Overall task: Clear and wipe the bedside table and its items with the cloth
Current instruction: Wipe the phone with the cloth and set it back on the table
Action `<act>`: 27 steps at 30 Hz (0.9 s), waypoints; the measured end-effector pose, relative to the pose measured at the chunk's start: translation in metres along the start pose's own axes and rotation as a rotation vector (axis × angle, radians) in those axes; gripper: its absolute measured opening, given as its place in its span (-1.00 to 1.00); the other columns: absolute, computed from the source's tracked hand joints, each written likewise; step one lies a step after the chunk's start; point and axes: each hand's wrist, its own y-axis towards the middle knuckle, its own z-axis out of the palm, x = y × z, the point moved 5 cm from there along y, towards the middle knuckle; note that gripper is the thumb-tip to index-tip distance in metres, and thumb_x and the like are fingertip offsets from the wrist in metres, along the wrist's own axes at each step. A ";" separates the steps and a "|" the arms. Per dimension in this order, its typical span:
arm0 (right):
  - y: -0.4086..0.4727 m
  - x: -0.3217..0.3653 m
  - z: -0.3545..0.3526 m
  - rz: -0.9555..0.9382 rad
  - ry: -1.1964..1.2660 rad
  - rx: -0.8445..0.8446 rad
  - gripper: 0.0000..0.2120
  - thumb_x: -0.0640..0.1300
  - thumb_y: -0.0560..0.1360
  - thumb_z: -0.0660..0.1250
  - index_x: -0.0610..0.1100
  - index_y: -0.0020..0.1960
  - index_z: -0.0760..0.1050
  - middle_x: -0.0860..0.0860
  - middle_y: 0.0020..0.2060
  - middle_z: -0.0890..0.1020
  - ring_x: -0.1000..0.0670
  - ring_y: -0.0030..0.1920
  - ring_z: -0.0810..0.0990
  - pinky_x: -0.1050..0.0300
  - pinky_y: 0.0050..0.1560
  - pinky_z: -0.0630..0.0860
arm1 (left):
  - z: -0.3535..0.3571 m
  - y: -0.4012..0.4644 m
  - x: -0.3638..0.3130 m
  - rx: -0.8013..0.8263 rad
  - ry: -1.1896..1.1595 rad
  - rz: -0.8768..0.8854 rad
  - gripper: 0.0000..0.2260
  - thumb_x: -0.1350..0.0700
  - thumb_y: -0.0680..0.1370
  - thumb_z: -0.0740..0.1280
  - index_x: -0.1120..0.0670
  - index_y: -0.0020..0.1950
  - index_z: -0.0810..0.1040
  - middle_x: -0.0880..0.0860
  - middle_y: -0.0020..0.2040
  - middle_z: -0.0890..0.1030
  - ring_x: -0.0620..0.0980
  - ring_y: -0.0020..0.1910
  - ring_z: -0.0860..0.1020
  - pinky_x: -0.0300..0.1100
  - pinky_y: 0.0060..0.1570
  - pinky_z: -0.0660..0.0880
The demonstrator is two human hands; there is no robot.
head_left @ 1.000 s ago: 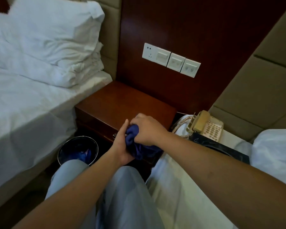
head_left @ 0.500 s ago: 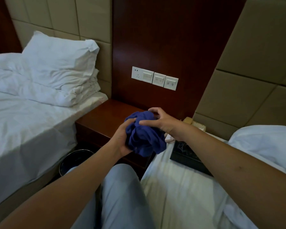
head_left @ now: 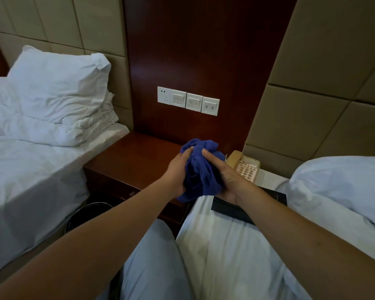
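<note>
Head view: hands meet at the centre of the frame, both wrapped around a bunched blue cloth (head_left: 200, 169). Left hand (head_left: 178, 172) clasps it from the 9 o'clock side, right hand (head_left: 222, 172) from 3 o'clock, fingers curled into the folds; the cloth's lower part and most of both palms are hidden behind the fabric. The bundle is held above the front right corner of the bedside table (head_left: 136, 161), whose dark wooden top shows bare where it can be seen; that corner is covered by the hands.

At 3 o'clock from the cloth a beige telephone (head_left: 246, 167) lies on the right bed (head_left: 236, 245), its handset end partly hidden by the right hand. A black flat object (head_left: 236, 210) lies at 5 o'clock, crossed by the right forearm, its nature unclear. A waste bin (head_left: 89, 213) at 8 o'clock is dim and cut by the left forearm. A pillow (head_left: 59, 83) sits at 10 o'clock, a switch panel (head_left: 188, 100) at 12.
</note>
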 end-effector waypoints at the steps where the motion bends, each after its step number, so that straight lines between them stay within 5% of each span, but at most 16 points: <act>1: 0.004 -0.001 -0.007 0.010 0.007 -0.036 -0.45 0.13 0.40 0.53 -0.15 0.27 0.57 -0.19 0.09 0.71 -0.21 0.14 0.68 -0.18 0.22 0.58 | 0.006 0.005 0.001 -0.020 0.092 -0.011 -0.57 -0.13 0.70 0.21 0.14 0.41 0.53 0.21 0.11 0.68 0.16 0.03 0.65 0.02 0.02 0.60; 4: 0.016 -0.002 -0.035 0.010 0.027 -0.161 -0.71 0.01 0.50 0.48 -0.19 0.06 0.60 -0.16 -0.09 0.72 -0.16 -0.02 0.68 -0.08 -0.01 0.60 | 0.030 0.022 0.007 -0.040 0.328 -0.071 -0.55 -0.14 0.72 0.15 0.20 0.34 0.52 0.14 -0.06 0.62 0.07 -0.11 0.57 -0.02 0.03 0.53; 6: 0.023 0.000 -0.057 0.002 0.025 -0.224 -0.79 -0.04 0.52 0.45 -0.19 0.02 0.60 -0.17 -0.11 0.70 -0.17 -0.06 0.67 -0.08 -0.07 0.59 | 0.045 0.038 0.009 -0.006 0.459 -0.085 -0.51 -0.23 0.68 0.15 0.17 0.25 0.55 0.14 -0.02 0.65 0.11 -0.02 0.61 0.04 0.17 0.55; 10: 0.039 0.015 -0.105 -0.079 -0.029 -0.271 -0.66 -0.06 0.52 0.46 -0.17 0.24 0.60 -0.19 0.03 0.72 -0.21 -0.01 0.72 -0.16 -0.04 0.67 | 0.069 0.069 0.012 0.060 0.794 -0.083 -0.47 -0.34 0.66 0.03 0.04 0.02 0.58 0.23 0.15 0.65 0.29 0.21 0.60 0.22 0.33 0.49; 15: 0.063 0.047 -0.182 -0.179 0.011 -0.364 -0.67 0.01 0.53 0.45 -0.06 0.26 0.58 -0.12 0.12 0.70 -0.20 0.09 0.69 -0.21 0.08 0.64 | 0.078 0.111 0.029 0.047 0.655 -0.117 -0.46 -0.29 0.69 0.05 0.04 0.49 0.40 0.11 0.38 0.50 0.14 0.26 0.51 0.08 0.16 0.53; 20: 0.092 0.060 -0.269 -0.213 0.032 -0.512 -0.58 0.02 0.51 0.47 -0.06 0.33 0.56 -0.12 0.20 0.67 -0.21 0.15 0.67 -0.27 0.11 0.63 | 0.062 0.163 0.063 -0.019 0.691 -0.204 -0.61 -0.20 0.69 0.18 0.09 0.23 0.53 0.10 0.23 0.54 0.13 0.27 0.51 0.10 0.30 0.48; 23: 0.105 0.055 -0.308 -0.167 0.057 -0.593 -0.57 0.05 0.52 0.46 -0.03 0.35 0.55 -0.09 0.20 0.68 -0.21 0.14 0.68 -0.25 0.07 0.64 | 0.060 0.192 0.085 0.047 0.758 -0.280 -0.40 -0.27 0.64 0.25 0.14 0.50 0.41 0.16 0.52 0.41 0.20 0.45 0.41 0.10 0.33 0.41; 27: 0.123 0.033 -0.339 -0.057 0.114 -0.626 -0.60 0.04 0.55 0.42 -0.03 0.35 0.54 -0.10 0.18 0.68 -0.21 0.14 0.68 -0.25 0.09 0.64 | 0.063 0.221 0.106 0.076 0.734 -0.365 -0.28 -0.27 0.58 0.35 0.13 0.58 0.28 0.08 0.50 0.41 0.09 0.39 0.45 -0.01 0.19 0.38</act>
